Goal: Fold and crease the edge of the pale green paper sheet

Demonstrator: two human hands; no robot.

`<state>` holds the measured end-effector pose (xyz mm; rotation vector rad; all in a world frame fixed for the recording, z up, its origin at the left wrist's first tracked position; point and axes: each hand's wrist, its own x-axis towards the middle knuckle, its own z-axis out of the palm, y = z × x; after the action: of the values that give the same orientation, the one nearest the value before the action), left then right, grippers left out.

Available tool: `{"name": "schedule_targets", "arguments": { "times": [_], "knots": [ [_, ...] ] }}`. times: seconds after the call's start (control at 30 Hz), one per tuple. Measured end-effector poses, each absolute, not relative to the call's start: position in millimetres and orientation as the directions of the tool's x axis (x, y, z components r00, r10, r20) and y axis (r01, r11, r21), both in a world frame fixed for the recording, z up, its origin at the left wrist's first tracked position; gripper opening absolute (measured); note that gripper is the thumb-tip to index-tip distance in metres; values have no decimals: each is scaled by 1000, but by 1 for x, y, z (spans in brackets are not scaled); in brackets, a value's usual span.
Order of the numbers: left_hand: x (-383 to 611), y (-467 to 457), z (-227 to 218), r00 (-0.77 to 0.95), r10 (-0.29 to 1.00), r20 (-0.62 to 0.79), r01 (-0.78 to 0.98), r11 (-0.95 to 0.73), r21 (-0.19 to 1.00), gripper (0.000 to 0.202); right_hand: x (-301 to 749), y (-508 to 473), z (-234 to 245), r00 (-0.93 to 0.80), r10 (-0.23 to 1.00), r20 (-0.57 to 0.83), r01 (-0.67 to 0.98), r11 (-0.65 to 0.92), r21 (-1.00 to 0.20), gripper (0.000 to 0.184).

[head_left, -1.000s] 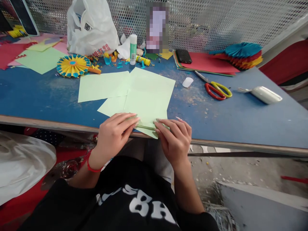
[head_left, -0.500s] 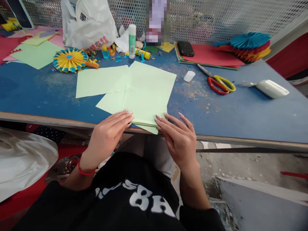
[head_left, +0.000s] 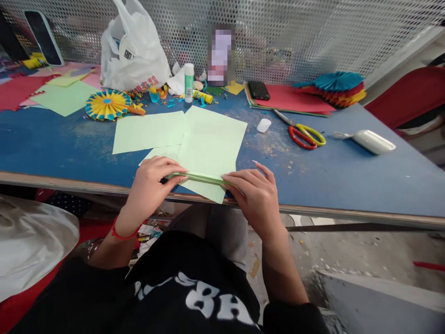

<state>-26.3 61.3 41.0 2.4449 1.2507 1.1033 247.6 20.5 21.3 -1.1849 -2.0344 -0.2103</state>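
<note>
A light green sheet of paper, folded into a narrow strip (head_left: 205, 178) along its near edge, is held between both hands near the table's front edge. My left hand (head_left: 153, 181) pinches the strip's left end between thumb and fingers. At the right end, my right hand (head_left: 255, 192) grips it, its thumb mostly hidden and one finger lifted. Other light green sheets (head_left: 149, 132) lie flat beyond and beneath the strip. One corner pokes out toward me below it.
Scissors (head_left: 306, 134) with red and yellow handles lie to the right, near a white cap (head_left: 263, 125). A green glue stick (head_left: 188, 83) stands behind the sheets. A yellow paper rosette (head_left: 107, 105), a white plastic bag (head_left: 135, 51) and a black phone (head_left: 259, 90) sit farther back.
Both hands have gone from lying flat on the paper's near edge to pinching the folded strip, which is now lifted slightly. The camera view has tilted upward a little.
</note>
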Motion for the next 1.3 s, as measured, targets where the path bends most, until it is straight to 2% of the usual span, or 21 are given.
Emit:
{"name": "schedule_targets", "arguments": {
  "times": [0.1, 0.17, 0.33, 0.47, 0.67, 0.77, 0.9, 1.03, 1.17, 1.3],
  "knots": [
    [-20, 58, 38, 355, 744, 566, 707, -610, 358, 8, 245, 26, 20, -272, 645, 714, 831, 531, -164, 16],
    [-14, 51, 36, 369, 728, 577, 729, -612, 305, 11, 242, 25, 19, -271, 642, 717, 827, 537, -168, 17],
    [2, 27, 27, 431, 658, 618, 755, -638, 152, 27, 238, 14, 14, -184, 702, 688, 809, 505, -299, 16],
    [8, 15, 19, 435, 664, 608, 757, -636, 153, 35, 233, 6, 11, -126, 733, 668, 825, 452, -340, 23],
    [7, 9, 7, 422, 681, 599, 767, -620, 164, 42, 228, -4, 9, -187, 755, 629, 862, 433, -264, 33],
    [1, 12, 11, 401, 677, 618, 727, -645, 235, 34, 227, -8, 6, -183, 732, 657, 869, 433, -240, 31],
    [-14, 30, 29, 404, 730, 552, 607, -665, 436, 19, 230, -7, 7, -156, 730, 665, 853, 439, -283, 25],
    [-23, 49, 43, 438, 747, 500, 563, -661, 496, 9, 236, -2, 13, -174, 735, 656, 831, 467, -303, 20],
    [-26, 57, 44, 412, 771, 486, 497, -637, 589, 6, 239, 0, 18, -162, 737, 656, 800, 487, -350, 17],
    [-31, 58, 45, 375, 837, 399, 469, -542, 697, 9, 239, -3, 22, -129, 750, 648, 742, 507, -438, 16]
  ]
}}
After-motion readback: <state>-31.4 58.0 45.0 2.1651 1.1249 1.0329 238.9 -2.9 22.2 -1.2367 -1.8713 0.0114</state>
